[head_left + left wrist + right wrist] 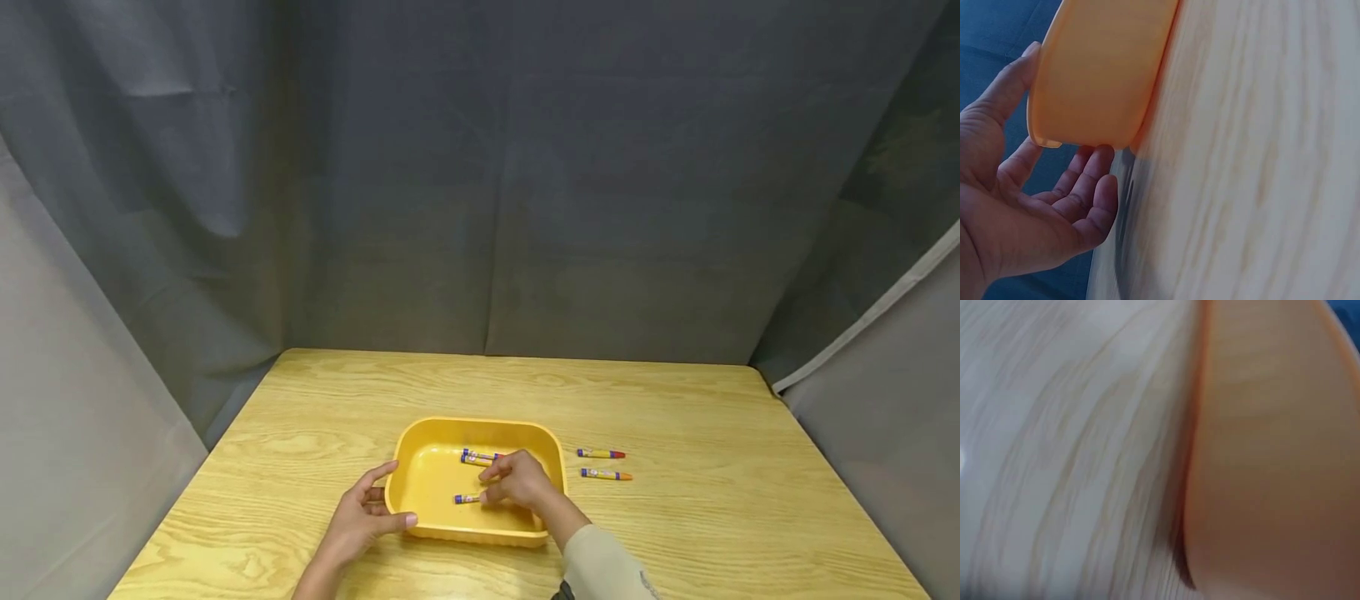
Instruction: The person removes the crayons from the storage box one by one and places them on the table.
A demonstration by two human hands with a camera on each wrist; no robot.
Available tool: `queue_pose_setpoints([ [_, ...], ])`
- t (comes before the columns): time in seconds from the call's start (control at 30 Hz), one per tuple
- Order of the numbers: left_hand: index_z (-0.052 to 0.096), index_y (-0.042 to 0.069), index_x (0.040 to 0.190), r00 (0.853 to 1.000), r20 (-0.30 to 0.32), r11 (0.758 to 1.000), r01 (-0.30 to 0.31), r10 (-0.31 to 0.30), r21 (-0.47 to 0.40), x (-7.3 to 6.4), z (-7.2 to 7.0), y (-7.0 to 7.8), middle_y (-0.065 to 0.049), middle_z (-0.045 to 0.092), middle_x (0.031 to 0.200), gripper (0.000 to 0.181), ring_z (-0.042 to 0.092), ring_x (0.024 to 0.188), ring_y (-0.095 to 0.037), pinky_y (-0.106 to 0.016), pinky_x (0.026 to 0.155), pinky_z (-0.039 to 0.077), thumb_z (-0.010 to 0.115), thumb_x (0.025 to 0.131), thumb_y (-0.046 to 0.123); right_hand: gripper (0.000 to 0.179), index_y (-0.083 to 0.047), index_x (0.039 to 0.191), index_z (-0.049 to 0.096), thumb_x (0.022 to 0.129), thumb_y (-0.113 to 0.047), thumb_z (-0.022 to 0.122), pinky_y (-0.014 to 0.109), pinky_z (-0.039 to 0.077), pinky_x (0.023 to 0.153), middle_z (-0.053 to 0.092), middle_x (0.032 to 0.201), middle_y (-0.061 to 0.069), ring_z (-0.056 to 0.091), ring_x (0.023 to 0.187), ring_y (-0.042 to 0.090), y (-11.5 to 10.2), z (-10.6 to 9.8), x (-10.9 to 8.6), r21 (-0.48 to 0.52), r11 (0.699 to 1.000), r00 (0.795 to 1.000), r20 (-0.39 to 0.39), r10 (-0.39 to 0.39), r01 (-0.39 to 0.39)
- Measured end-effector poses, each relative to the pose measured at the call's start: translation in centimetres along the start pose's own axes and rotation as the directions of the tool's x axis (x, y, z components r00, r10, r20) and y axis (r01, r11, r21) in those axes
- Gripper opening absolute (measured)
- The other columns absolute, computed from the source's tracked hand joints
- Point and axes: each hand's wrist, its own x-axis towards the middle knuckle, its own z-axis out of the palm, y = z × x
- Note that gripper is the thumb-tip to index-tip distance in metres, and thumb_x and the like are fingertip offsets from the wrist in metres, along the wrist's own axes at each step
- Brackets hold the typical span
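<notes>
Extending leftward from right hand, grip unclear, crayon is paralleling near edge of tray; left hand clasping tray.

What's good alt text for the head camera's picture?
A person's right hand pinches a crayon inside a yellow tray, while the left hand holds the tray's left side. More crayons lie inside, and two others lie on the wooden table to its right.

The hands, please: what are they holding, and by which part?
Left hand: yellow tray, left end. Right hand: crayon, apparently pinched by its right end.
</notes>
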Motion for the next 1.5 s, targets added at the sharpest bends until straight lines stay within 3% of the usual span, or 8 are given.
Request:
queue_pose_setpoints([
  [0.17,0.039,0.008,0.14,1.0,-0.013,1.0,0.004,-0.004,-0.006,0.0,-0.3,0.0,-0.025,0.053,0.106,0.088,0.059,0.081,-0.026,-0.036,0.069,0.05,0.086,0.065,0.011,0.02,0.0,0.079,0.073,0.062,-0.002,0.085,0.027,0.047,0.066,0.068,0.081,0.005,0.055,0.077,0.014,-0.1,0.5,0.5,-0.102,0.994,0.999,0.041,-0.034,0.038],
  [0.33,0.039,0.009,0.14,1.0,-0.018,1.0,0.004,-0.004,0.004,0.1,-0.5,-0.1,-0.025,0.052,0.107,0.088,0.059,0.082,-0.026,-0.036,0.069,0.05,0.085,0.066,0.011,0.019,-0.006,0.073,0.075,0.059,-0.005,0.087,0.027,0.046,0.068,0.068,0.074,-0.001,0.054,0.071,0.008,0.4,1.0,1.1,-0.242,0.968,0.998,0.025,-0.064,0.068],
  [0.5,0.039,0.008,0.14,1.0,-0.021,1.0,0.002,-0.002,-0.003,0.1,-0.5,-0.2,-0.025,0.052,0.105,0.088,0.06,0.08,-0.026,-0.035,0.066,0.05,0.085,0.065,0.011,0.018,-0.006,0.069,0.073,0.058,-0.002,0.086,0.03,0.046,0.071,0.067,0.072,-0.003,0.054,0.072,0.009,0.6,1.2,1.2,-0.292,0.952,0.996,0.01,-0.089,0.088],
  [0.63,0.038,0.007,0.14,1.0,-0.016,1.0,-0.004,0.004,-0.013,0.1,-0.5,-0.3,-0.026,0.052,0.104,0.088,0.061,0.08,-0.026,-0.035,0.066,0.051,0.085,0.066,0.01,0.015,-0.005,0.068,0.071,0.062,-0.001,0.084,0.029,0.047,0.062,0.066,0.07,-0.002,0.053,0.065,0.01,0.2,1.1,1.0,-0.234,0.969,0.997,-0.001,-0.083,0.081],
  [0.77,0.038,0.007,0.14,1.0,-0.012,1.0,-0.003,0.002,-0.011,0.2,-0.6,-0.2,-0.026,0.052,0.104,0.088,0.061,0.079,-0.027,-0.035,0.066,0.051,0.085,0.066,0.011,0.01,-0.003,0.072,0.07,0.069,-0.004,0.08,0.029,0.047,0.057,0.065,0.081,0.002,0.054,0.069,0.014,-0.1,1.1,1.0,-0.124,0.99,0.998,0.001,-0.07,0.07],
  [0.9,0.038,0.008,0.141,1.0,-0.011,1.0,0.003,-0.003,-0.005,0.2,-0.6,-0.1,-0.025,0.051,0.104,0.088,0.06,0.078,-0.026,-0.033,0.065,0.05,0.085,0.066,0.011,0.007,-0.004,0.075,0.071,0.073,-0.007,0.078,0.03,0.046,0.064,0.065,0.087,0.002,0.053,0.077,0.015,-0.3,1.0,1.0,-0.101,0.991,0.996,-0.005,-0.086,0.085],
  [1.17,0.038,0.008,0.141,1.0,-0.011,1.0,0.017,-0.017,-0.008,-0.1,-0.6,-0.1,-0.024,0.054,0.104,0.089,0.06,0.079,-0.025,-0.033,0.065,0.049,0.085,0.066,0.01,0.005,-0.006,0.074,0.072,0.073,-0.007,0.077,0.03,0.045,0.064,0.064,0.085,0.0,0.052,0.075,0.013,-0.3,0.8,0.4,-0.115,0.983,0.989,-0.011,-0.148,0.146],
  [1.5,0.037,0.007,0.141,1.0,0.002,1.0,-0.001,0.001,-0.015,0.1,-0.6,0.0,-0.021,0.055,0.104,0.09,0.06,0.079,-0.026,-0.035,0.068,0.05,0.085,0.066,0.01,0.006,-0.008,0.08,0.072,0.078,-0.012,0.076,0.042,0.041,0.079,0.056,0.101,0.008,0.048,0.098,0.025,-2.2,-1.9,-1.5,0.005,0.975,0.975,0.006,-0.224,0.224],
])
